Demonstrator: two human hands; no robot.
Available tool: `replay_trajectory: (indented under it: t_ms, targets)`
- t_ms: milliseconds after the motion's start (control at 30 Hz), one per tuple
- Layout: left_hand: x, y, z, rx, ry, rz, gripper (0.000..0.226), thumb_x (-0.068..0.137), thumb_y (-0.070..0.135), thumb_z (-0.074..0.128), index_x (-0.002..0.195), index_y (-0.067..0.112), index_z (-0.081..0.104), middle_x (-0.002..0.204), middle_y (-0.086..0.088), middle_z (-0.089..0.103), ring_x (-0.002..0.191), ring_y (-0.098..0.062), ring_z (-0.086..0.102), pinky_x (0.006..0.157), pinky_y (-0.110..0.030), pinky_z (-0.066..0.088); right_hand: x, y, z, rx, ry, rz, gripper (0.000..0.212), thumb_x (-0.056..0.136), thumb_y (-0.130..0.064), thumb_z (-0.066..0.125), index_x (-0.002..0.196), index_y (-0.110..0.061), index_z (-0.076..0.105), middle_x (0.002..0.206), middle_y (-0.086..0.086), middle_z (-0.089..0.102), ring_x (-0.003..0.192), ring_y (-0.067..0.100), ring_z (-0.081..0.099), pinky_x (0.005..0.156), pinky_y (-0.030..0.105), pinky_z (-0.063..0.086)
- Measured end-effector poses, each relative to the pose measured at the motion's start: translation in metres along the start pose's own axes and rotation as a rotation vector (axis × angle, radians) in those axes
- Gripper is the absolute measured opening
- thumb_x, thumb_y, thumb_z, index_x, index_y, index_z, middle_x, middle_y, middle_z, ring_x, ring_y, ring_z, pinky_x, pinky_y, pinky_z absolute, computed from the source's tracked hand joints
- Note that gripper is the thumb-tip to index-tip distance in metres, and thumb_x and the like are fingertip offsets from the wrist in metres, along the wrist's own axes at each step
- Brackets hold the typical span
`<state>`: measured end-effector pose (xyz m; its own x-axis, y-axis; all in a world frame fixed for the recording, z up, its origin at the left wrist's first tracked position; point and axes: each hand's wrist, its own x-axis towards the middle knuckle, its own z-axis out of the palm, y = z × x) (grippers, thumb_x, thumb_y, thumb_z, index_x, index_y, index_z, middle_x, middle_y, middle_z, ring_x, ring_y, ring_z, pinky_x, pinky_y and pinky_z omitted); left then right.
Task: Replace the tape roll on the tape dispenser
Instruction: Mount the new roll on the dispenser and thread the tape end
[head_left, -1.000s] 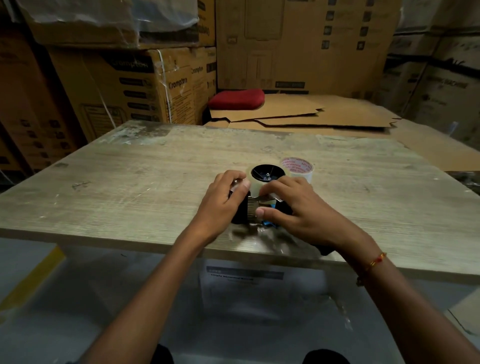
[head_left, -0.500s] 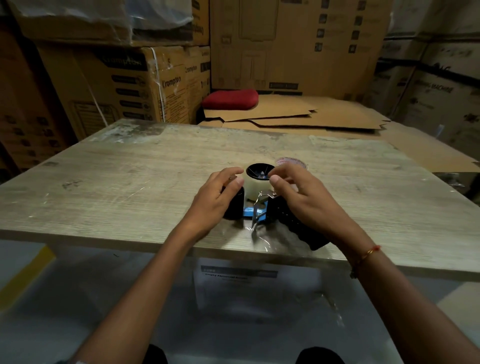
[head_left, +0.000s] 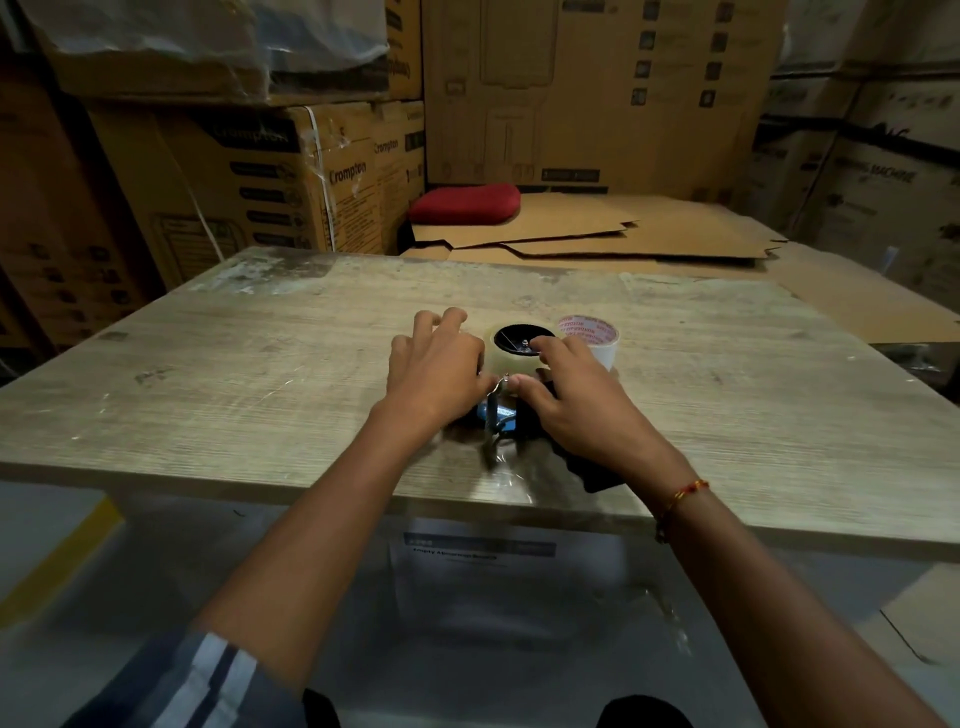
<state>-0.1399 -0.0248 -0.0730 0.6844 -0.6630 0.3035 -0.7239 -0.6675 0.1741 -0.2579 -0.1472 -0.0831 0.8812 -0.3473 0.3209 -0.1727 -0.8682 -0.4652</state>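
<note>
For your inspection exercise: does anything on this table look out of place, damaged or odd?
Only mildly. The tape dispenser lies on its side on the table, and a second roll with red print sits loose behind it. No visible damage or spills.

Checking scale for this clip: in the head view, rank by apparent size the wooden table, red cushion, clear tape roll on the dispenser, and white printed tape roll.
1. Wooden table
2. Red cushion, though it lies farther back
3. Clear tape roll and white printed tape roll: alike, both partly hidden, unranked.
</note>
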Motion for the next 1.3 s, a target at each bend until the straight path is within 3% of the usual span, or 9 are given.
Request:
replay_trajectory:
  t_ms: [167, 333, 467, 567, 800, 1067, 1300]
  targets:
    - [-0.008, 0.004, 0.015, -0.051, 0.144, -0.013, 0.017, 0.091, 0.035, 0.063, 0.093, 0.021, 0.072, 0.15, 0.0, 0.042, 0.138, -0.026, 0.03, 0.103, -0.046, 0.035, -0.001, 0.002, 0.001, -0.015, 0.0, 0.001, 0.055, 0.1, -0.047, 0.05, 0.145, -0.016, 0.042, 0.141, 0.004, 0.045, 0.115, 0.019, 0.058, 0.088, 0.036, 0.051]
    - [-0.015, -0.003, 0.028, -0.159, 0.229, 0.049, 0.016, 0.091, 0.03, 0.064, 0.09, 0.015, 0.07, 0.15, -0.003, 0.042, 0.139, -0.027, 0.029, 0.104, -0.05, 0.037, -0.001, 0.004, -0.001, -0.073, -0.004, -0.016, 0.055, 0.101, -0.049, 0.046, 0.146, -0.019, 0.043, 0.143, 0.001, 0.044, 0.119, 0.021, 0.054, 0.091, 0.04, 0.05]
    - [-0.017, -0.008, 0.031, -0.244, 0.228, 0.121, 0.009, 0.088, 0.025, 0.069, 0.088, 0.016, 0.071, 0.152, -0.002, 0.04, 0.136, -0.024, 0.029, 0.106, -0.046, 0.036, 0.001, 0.003, -0.002, -0.102, -0.061, -0.021, 0.051, 0.103, -0.047, 0.041, 0.146, -0.02, 0.042, 0.145, 0.0, 0.042, 0.119, 0.02, 0.054, 0.083, 0.035, 0.046]
    - [-0.018, -0.013, 0.028, -0.279, 0.197, 0.17, 0.005, 0.087, 0.023, 0.07, 0.085, 0.018, 0.07, 0.156, 0.0, 0.034, 0.139, -0.025, 0.025, 0.109, -0.047, 0.034, 0.001, 0.001, -0.001, -0.132, -0.088, 0.0, 0.05, 0.103, -0.05, 0.038, 0.145, -0.023, 0.041, 0.145, 0.0, 0.041, 0.116, 0.022, 0.055, 0.083, 0.039, 0.049]
    - [-0.026, -0.013, 0.021, -0.192, 0.215, 0.259, 0.01, 0.087, 0.022, 0.067, 0.08, 0.016, 0.07, 0.158, -0.001, 0.031, 0.144, -0.027, 0.021, 0.111, -0.051, 0.03, 0.002, 0.002, -0.001, -0.126, -0.121, 0.004, 0.051, 0.103, -0.05, 0.037, 0.146, -0.022, 0.04, 0.15, 0.0, 0.038, 0.12, 0.021, 0.053, 0.082, 0.034, 0.043]
    - [-0.045, -0.02, 0.026, -0.261, 0.292, 0.258, 0.015, 0.082, 0.024, 0.074, 0.07, 0.018, 0.067, 0.159, 0.0, 0.031, 0.145, -0.027, 0.022, 0.112, -0.047, 0.029, 0.004, 0.002, -0.002, -0.14, -0.134, -0.012, 0.051, 0.104, -0.048, 0.037, 0.146, -0.019, 0.041, 0.153, -0.001, 0.039, 0.129, 0.019, 0.048, 0.087, 0.033, 0.04]
    - [-0.063, -0.033, 0.02, -0.318, 0.292, 0.221, 0.017, 0.08, 0.031, 0.077, 0.069, 0.021, 0.069, 0.159, 0.003, 0.029, 0.144, -0.022, 0.018, 0.11, -0.041, 0.023, 0.004, 0.004, -0.001, -0.111, -0.138, -0.013, 0.053, 0.103, -0.05, 0.038, 0.145, -0.019, 0.043, 0.152, 0.001, 0.039, 0.129, 0.021, 0.048, 0.099, 0.042, 0.047]
